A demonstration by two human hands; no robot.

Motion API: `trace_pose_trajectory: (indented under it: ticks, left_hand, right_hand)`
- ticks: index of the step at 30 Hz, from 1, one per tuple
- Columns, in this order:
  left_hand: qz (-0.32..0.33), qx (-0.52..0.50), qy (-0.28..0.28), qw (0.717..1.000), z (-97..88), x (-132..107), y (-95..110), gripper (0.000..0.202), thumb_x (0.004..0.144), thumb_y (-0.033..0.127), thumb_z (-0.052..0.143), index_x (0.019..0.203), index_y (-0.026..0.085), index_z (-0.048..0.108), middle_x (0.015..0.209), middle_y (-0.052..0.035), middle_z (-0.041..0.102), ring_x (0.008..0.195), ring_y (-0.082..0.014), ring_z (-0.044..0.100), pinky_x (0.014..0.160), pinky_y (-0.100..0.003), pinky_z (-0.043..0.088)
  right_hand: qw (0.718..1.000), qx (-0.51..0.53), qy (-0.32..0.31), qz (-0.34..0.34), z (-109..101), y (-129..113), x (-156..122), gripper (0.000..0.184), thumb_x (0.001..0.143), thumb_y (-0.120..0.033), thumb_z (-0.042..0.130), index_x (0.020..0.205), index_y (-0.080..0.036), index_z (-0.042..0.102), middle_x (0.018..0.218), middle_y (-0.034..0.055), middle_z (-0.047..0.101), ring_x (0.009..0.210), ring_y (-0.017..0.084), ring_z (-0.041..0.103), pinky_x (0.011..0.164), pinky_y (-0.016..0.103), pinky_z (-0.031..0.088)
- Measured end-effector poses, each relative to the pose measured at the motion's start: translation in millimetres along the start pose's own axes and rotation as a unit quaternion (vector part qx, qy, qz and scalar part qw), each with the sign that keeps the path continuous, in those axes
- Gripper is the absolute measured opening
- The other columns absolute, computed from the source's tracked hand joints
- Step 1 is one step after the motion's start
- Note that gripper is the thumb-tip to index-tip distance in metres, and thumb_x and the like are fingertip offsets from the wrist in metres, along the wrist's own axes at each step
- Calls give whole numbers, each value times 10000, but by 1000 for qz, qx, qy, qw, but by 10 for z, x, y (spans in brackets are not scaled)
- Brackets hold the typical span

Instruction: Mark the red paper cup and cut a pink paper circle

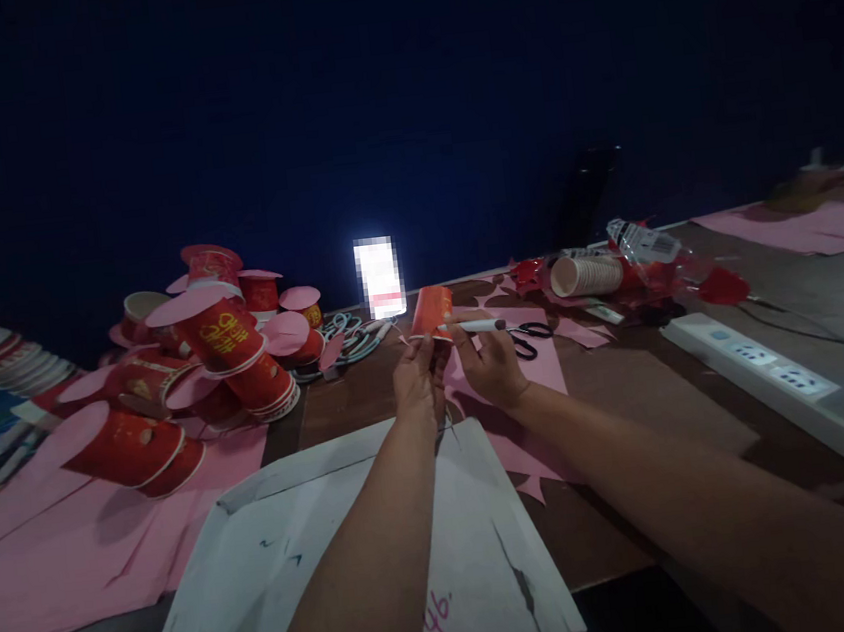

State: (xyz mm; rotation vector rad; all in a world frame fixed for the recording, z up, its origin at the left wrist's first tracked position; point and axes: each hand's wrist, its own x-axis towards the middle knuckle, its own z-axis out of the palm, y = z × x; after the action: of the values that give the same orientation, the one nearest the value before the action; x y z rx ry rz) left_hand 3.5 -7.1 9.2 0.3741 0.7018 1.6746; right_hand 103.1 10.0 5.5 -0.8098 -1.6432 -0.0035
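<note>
My left hand (418, 382) is closed around the lower part of a red paper cup (433, 307), which tilts above the middle of the table. In my right hand (491, 359) a white marker pen (477, 326) lies between thumb and fingers, its dark end pointing right. The pen's other end is at the cup's side; whether it touches is unclear. Just beyond my right hand, black-handled scissors (534, 334) rest on cut pink paper (546, 383).
Red cups with pink paper discs (224, 332) crowd the left, over pink sheets (209, 519). A white board (268, 573) lies under my forearms. At the back are a glowing phone (380, 275) and coiled cable (353, 335). Rightward are stacked cups (588, 275) and a power strip (776, 379).
</note>
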Motion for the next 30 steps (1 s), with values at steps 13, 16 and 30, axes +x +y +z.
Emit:
trace_pose_trajectory:
  ticks: [13, 16, 30]
  left_hand:
    - [-2, -14, -3, 1000, -1, 7, -6, 121, 694, 102, 719, 750, 134, 616, 726, 6, 652, 656, -71, 627, 739, -205, 498]
    - [-2, -14, -4, 1000, 0, 2, -7, 128, 693, 107, 722, 755, 136, 613, 726, 8, 653, 653, -69, 628, 737, -206, 502]
    - [-13, -27, 21, 999, 16, 0, 38, 59, 728, 103, 677, 731, 133, 626, 677, -5, 661, 607, -87, 629, 685, -216, 507]
  right_hand:
    - [1000, -10, -9, -5, -5, -14, -7, 138, 920, -274, 487, 938, -233, 618, 952, 68, 694, 908, 214, 635, 811, 394, 498]
    - [1000, -5, -12, -2, -4, -27, -5, 142, 921, -280, 487, 934, -230, 619, 925, 66, 695, 870, 211, 636, 791, 393, 501]
    - [1000, 24, 15, 1, -36, -90, 25, 159, 934, -255, 453, 978, -236, 604, 920, 60, 682, 864, 199, 632, 806, 402, 502]
